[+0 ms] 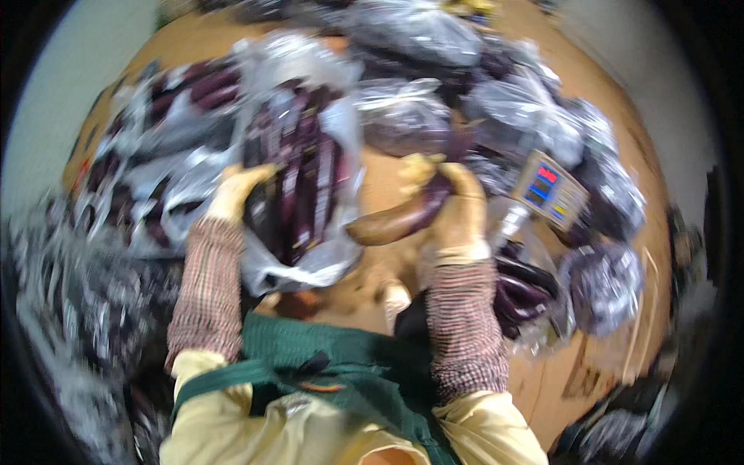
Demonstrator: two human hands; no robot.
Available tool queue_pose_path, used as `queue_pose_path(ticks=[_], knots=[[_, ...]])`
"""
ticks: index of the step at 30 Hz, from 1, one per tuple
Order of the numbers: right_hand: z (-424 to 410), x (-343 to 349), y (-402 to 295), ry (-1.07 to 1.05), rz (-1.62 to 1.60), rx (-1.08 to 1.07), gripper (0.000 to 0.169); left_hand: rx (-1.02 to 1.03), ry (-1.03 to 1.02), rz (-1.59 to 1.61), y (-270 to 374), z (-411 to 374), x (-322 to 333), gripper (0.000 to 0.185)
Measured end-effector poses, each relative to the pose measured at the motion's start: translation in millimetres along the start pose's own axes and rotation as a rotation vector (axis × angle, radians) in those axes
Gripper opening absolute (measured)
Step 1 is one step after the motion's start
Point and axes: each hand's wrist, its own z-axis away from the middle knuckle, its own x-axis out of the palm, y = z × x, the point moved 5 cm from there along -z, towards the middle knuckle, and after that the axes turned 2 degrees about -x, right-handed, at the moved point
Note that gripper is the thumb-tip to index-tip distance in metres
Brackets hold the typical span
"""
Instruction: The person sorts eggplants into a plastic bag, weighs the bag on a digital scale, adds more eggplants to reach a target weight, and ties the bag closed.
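Observation:
My right hand (465, 212), in a pale yellow glove, grips a curved eggplant (401, 218) by its purple end. The other end of that eggplant is brownish and points left. My left hand (238, 189), gloved alike, rests at the left side of an open clear plastic bag (290, 278) full of long dark purple eggplants (299, 186). Its fingers reach over a dark eggplant at the bag's edge; blur hides whether they close on it or on the plastic.
Right of my right hand stands a digital scale display (549, 189) with lit digits. Below it, eggplants (523, 290) lie in an open bag. Tied bags of eggplants (407, 116) sit at the back. More open bags (186, 168) stand left, and crumpled plastic (75, 314) lies nearer me.

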Motion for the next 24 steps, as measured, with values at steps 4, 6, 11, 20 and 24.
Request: queue_pose_path(ticks=[4,6,11,20,24], knots=[[32.1,-27.2,52.6,0.21,-0.034,0.401,0.017,-0.077,-0.162,-0.075,-41.5,-6.7,32.0,0.024],[60.7,-26.7,51.3,0.149,0.093,0.514,0.014,0.049,-0.144,-0.137,-59.2,-6.9,47.3,0.024],[98.2,-29.5,-29.3,0.05,0.025,0.185,0.014,-0.528,-0.23,0.182,-93.1,-12.6,66.0,0.018],[251.7,-171.6,-457.2,0.727,0.193,-0.942,0.054,-0.449,0.152,1.003,3.8,6.6,-21.5,0.027],[164.2,-168.8,-311.5,0.165,0.314,-0.619,0.048,0.126,0.326,0.154,100.5,-13.8,-103.5,0.037]])
